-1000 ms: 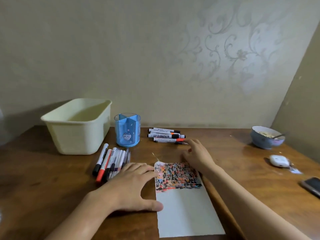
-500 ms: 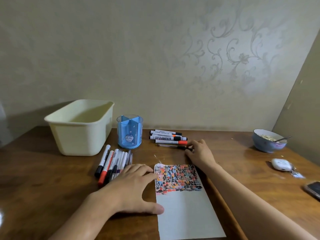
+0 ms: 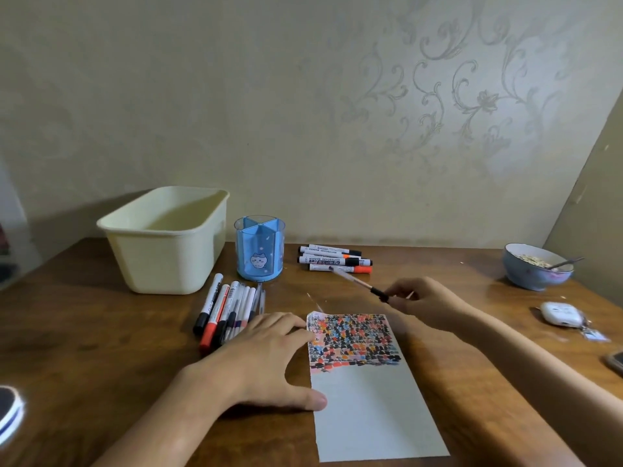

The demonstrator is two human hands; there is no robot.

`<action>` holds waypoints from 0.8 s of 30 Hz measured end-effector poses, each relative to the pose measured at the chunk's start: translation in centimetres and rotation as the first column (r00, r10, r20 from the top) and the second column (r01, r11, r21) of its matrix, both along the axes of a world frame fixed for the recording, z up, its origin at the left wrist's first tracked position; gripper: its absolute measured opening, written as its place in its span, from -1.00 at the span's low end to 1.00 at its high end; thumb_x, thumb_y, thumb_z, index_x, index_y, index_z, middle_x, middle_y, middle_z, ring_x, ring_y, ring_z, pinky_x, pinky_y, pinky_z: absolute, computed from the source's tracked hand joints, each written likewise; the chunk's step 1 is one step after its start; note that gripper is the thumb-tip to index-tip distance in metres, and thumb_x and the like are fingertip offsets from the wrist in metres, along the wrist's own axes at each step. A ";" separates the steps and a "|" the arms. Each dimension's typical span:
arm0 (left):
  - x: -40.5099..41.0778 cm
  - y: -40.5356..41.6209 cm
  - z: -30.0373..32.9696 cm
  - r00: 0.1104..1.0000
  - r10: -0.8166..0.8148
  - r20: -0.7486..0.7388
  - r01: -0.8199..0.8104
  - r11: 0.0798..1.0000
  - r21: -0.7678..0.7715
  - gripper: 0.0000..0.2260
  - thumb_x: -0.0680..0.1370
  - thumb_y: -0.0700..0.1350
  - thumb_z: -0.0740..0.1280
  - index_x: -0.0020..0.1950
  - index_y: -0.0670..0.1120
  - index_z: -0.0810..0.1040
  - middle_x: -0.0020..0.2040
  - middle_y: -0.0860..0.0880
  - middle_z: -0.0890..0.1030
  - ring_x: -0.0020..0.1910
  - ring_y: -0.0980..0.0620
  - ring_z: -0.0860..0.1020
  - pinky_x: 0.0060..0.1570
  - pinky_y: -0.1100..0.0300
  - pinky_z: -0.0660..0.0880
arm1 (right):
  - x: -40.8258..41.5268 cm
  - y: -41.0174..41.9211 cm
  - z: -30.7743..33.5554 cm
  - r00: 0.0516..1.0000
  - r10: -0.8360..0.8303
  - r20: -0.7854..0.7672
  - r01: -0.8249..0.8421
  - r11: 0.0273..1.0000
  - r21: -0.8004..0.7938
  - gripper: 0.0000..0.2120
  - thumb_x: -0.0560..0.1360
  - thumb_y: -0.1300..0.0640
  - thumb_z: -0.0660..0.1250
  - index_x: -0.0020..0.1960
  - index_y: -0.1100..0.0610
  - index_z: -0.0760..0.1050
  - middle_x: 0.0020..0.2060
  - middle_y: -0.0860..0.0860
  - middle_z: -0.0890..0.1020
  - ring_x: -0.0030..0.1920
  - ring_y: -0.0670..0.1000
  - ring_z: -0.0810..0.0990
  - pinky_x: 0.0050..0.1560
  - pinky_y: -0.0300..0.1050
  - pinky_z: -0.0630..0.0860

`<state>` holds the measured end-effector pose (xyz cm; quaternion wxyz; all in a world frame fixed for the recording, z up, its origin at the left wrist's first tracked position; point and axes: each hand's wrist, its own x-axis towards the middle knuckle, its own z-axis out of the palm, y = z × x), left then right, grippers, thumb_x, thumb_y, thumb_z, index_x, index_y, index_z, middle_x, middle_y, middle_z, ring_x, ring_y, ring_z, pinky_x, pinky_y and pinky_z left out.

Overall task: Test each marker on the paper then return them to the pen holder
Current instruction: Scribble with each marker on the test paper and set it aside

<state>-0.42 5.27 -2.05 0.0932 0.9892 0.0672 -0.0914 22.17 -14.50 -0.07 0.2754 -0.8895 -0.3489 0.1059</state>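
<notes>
One worktop (image 3: 101, 348) carries a cream bin (image 3: 161, 244), paper (image 3: 367, 399) with colour marks on its far part, and a blue holder (image 3: 259, 252) between two marker groups (image 3: 229, 308) (image 3: 333, 259). Left hand (image 3: 263, 362), fingers flat and apart, presses the paper's left edge. Right hand (image 3: 428, 305), fingers clamped, pinches a thin pen (image 3: 357, 282) above the worktop.

Phone (image 3: 616, 363): cut off by right edge, one corner visible. Round dark-and-white object (image 3: 8, 416): cut off by left edge, blurred, unidentifiable. Pen (image 3: 358, 282): near end hidden in fingers of right hand (image 3: 424, 303). Bowl (image 3: 536, 269): contents too small to identify. Marker (image 3: 337, 260) lettering: partly legible.
</notes>
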 end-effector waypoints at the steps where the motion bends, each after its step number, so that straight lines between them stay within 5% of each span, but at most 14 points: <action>1: 0.0 -0.1 0.0 1.000 -0.006 0.015 0.006 1.000 0.004 -0.10 0.33 0.57 0.21 0.57 0.24 0.05 0.57 0.24 0.02 0.56 0.13 -0.05 0.52 0.00 0.02 | -0.8 -0.3 0.1 0.997 0.017 -0.075 -0.012 0.998 0.060 -0.88 0.63 0.11 0.31 0.05 0.03 0.63 -0.13 0.00 0.62 -0.23 -0.04 0.49 -0.25 -0.22 0.40; 7: 0.2 -0.9 -0.1 0.980 -0.020 0.198 0.022 1.000 -0.007 -0.22 0.40 0.53 0.20 0.52 0.17 0.24 0.48 0.23 0.21 0.48 0.18 0.13 0.43 0.17 0.14 | -5.8 0.7 -0.7 0.860 0.290 -0.420 -0.100 0.902 0.420 -0.91 0.59 0.18 0.37 0.01 0.22 0.54 -0.26 0.06 0.59 -0.29 0.00 0.57 -0.25 -0.13 0.52; 12: 0.4 -2.1 0.4 0.904 -0.002 0.429 0.061 0.990 -0.125 -0.50 0.48 0.41 0.21 0.34 0.21 0.40 0.21 0.31 0.43 0.19 0.36 0.32 0.01 0.48 0.30 | -8.5 1.7 -2.1 0.786 0.382 -0.485 -0.074 0.838 0.541 -0.87 0.56 0.23 0.41 0.10 0.20 0.57 -0.09 0.14 0.71 -0.14 0.11 0.69 -0.07 -0.04 0.61; 15: 0.4 -3.2 0.5 0.847 0.028 0.531 0.067 0.985 -0.159 -0.71 0.52 0.29 0.28 0.12 0.16 0.50 -0.02 0.25 0.50 0.06 0.29 0.43 -0.06 0.40 0.41 | -9.3 1.1 -2.2 0.742 0.424 -0.520 -0.065 0.817 0.573 -0.90 0.55 0.23 0.42 0.05 0.18 0.57 -0.08 0.17 0.70 -0.10 0.11 0.68 -0.03 -0.02 0.61; 18: 0.3 -3.5 0.5 0.829 0.031 0.559 0.079 0.982 -0.172 -0.87 0.57 0.08 0.33 0.09 0.12 0.53 -0.05 0.21 0.54 0.02 0.22 0.47 -0.04 0.27 0.49 | -9.5 0.7 -1.6 0.739 0.442 -0.509 -0.100 0.819 0.565 -0.81 0.46 0.08 0.44 0.00 0.16 0.59 -0.12 0.17 0.71 -0.13 0.08 0.69 -0.09 -0.06 0.59; 24: 0.5 -3.3 -0.1 0.803 0.048 0.594 0.076 0.980 -0.183 -0.82 0.59 0.12 0.25 0.16 0.13 0.48 -0.01 0.24 0.52 0.07 0.23 0.48 -0.06 0.28 0.53 | -9.0 0.6 -1.1 0.741 0.386 -0.549 -0.019 0.830 0.558 -0.72 0.51 -0.04 0.45 -0.07 0.21 0.65 -0.18 0.18 0.73 -0.17 0.11 0.73 -0.12 -0.09 0.61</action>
